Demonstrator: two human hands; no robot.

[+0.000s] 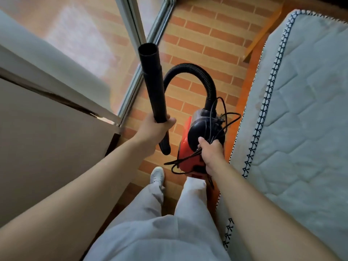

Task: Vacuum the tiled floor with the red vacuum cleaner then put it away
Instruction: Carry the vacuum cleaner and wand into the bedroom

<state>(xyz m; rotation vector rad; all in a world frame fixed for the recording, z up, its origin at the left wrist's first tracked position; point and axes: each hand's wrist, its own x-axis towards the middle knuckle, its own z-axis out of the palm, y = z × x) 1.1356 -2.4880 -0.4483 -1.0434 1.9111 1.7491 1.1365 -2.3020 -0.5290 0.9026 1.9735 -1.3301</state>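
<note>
**Carry log: red vacuum in transit, both hands occupied**

1. Left hand (158, 127), left of the red vacuum cleaner (185, 142): fingers wrapped round the black wand (152, 80). Its open mouth points up, I judge to keep it off the ground.
2. Hose (188, 67), arching above the vacuum and linking wand to body.
3. The vacuum itself: held above the tiled floor (197, 34), apparently lifted clear.
4. Right hand (211, 149), on top of the vacuum: clenched over what is probably the handle (hidden from me), with loops of cord (226, 119) bunched in so nothing trails.
5. Mattress (301, 110), right of the vacuum.
</note>
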